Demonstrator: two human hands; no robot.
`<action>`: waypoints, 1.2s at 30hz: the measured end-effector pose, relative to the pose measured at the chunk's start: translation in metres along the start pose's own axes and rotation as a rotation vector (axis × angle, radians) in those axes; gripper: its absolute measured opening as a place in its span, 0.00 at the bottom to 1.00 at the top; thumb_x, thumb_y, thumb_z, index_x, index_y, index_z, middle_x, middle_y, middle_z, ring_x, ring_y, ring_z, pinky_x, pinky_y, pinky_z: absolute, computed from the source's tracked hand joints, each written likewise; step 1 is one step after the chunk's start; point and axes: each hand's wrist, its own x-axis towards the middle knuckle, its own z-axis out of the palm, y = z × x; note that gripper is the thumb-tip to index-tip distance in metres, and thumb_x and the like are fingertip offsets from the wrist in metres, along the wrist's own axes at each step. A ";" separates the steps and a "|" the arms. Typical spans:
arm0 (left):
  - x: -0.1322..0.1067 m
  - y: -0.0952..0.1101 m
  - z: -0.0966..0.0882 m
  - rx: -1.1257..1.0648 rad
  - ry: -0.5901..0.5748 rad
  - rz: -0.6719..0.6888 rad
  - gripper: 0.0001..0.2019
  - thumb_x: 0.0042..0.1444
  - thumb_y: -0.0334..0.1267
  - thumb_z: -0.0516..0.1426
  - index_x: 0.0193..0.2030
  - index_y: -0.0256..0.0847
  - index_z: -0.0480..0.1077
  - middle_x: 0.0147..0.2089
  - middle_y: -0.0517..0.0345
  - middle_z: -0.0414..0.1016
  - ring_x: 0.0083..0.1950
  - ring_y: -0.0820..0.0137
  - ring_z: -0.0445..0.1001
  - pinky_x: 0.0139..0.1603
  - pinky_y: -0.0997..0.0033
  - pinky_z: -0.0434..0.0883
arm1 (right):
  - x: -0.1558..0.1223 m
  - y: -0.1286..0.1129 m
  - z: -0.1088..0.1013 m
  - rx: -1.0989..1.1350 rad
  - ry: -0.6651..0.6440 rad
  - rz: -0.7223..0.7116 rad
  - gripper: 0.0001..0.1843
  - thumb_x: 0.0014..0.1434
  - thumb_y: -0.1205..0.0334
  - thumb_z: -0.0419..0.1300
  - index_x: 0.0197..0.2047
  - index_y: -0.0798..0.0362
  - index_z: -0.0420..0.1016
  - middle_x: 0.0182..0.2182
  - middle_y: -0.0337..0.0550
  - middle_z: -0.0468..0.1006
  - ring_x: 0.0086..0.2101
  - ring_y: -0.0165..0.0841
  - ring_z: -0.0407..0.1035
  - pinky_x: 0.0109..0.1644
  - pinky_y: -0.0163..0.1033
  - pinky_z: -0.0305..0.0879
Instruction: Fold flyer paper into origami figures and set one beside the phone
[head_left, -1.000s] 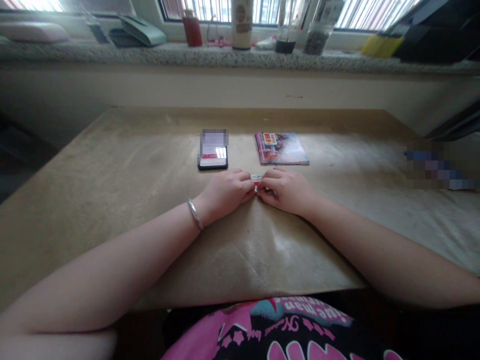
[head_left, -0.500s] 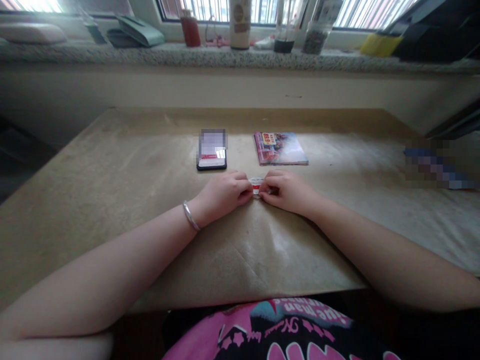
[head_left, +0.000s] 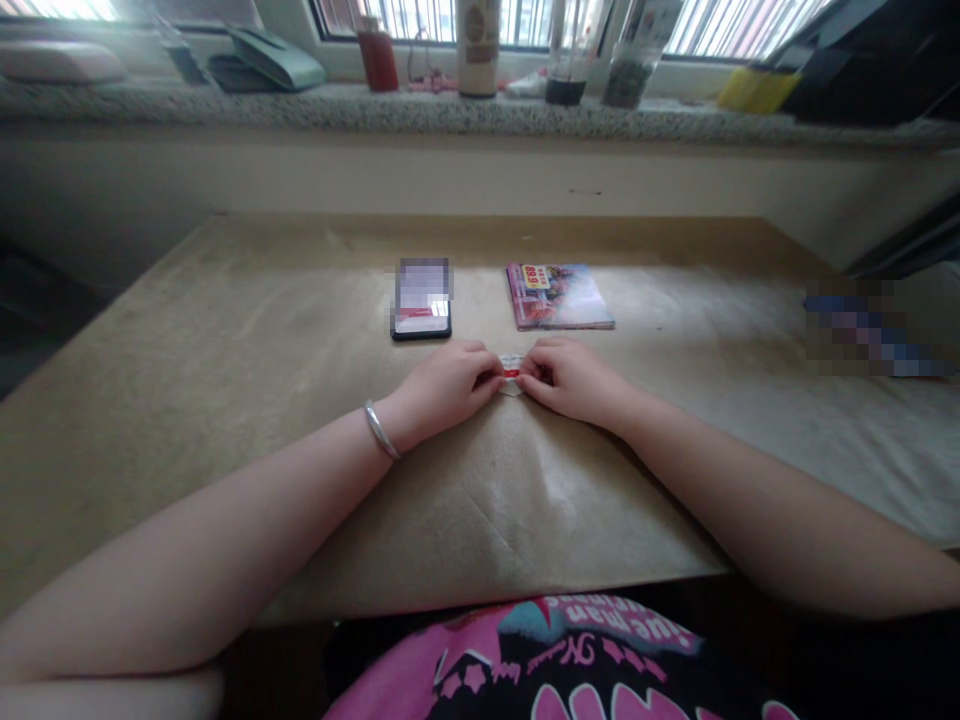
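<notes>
Between my two hands, low over the table, is a small white piece of paper [head_left: 511, 388] with a red band and fine print. My left hand [head_left: 455, 383], with a silver bangle at the wrist, pinches its left side between thumb and fingers. My right hand [head_left: 574, 378] pinches the right side in the same way. Fingers cover both ends of the paper, so its full shape is hidden. Just beyond the left hand lies a phone [head_left: 421, 298] with a blurred screen. Behind the right hand rests a thin stack of colourful booklets or cards [head_left: 562, 297].
The table [head_left: 225, 390] has a tan cover with slight creases. A blurred blue item [head_left: 874, 335] lies at its right edge. Along the granite windowsill [head_left: 337, 112] stand a red bottle [head_left: 377, 58], a cream bottle [head_left: 478, 50], a glasses case [head_left: 281, 60] and a yellow item [head_left: 757, 90].
The red band on the paper shows narrower, and a pale pointed edge now shows below it. Both hands have stayed nearly in place, with fingers slightly shifted.
</notes>
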 end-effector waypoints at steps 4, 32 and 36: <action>-0.001 -0.001 -0.001 -0.014 -0.033 -0.001 0.08 0.60 0.36 0.54 0.34 0.36 0.73 0.35 0.54 0.73 0.37 0.69 0.69 0.39 0.70 0.66 | -0.001 0.003 -0.002 -0.061 -0.005 -0.099 0.08 0.58 0.61 0.57 0.29 0.54 0.71 0.28 0.43 0.72 0.33 0.34 0.63 0.39 0.38 0.56; -0.001 0.005 -0.001 0.110 0.003 -0.115 0.08 0.60 0.38 0.55 0.35 0.37 0.71 0.33 0.56 0.72 0.34 0.69 0.69 0.33 0.71 0.62 | 0.004 -0.004 -0.001 -0.205 -0.035 0.043 0.13 0.59 0.56 0.57 0.27 0.53 0.72 0.28 0.44 0.76 0.33 0.36 0.66 0.40 0.41 0.52; 0.001 0.005 -0.001 0.091 -0.012 -0.117 0.07 0.59 0.37 0.55 0.34 0.37 0.70 0.33 0.56 0.73 0.33 0.69 0.69 0.33 0.71 0.62 | 0.004 -0.005 -0.001 -0.178 -0.028 0.072 0.12 0.58 0.56 0.58 0.26 0.52 0.72 0.27 0.43 0.76 0.32 0.35 0.66 0.38 0.40 0.52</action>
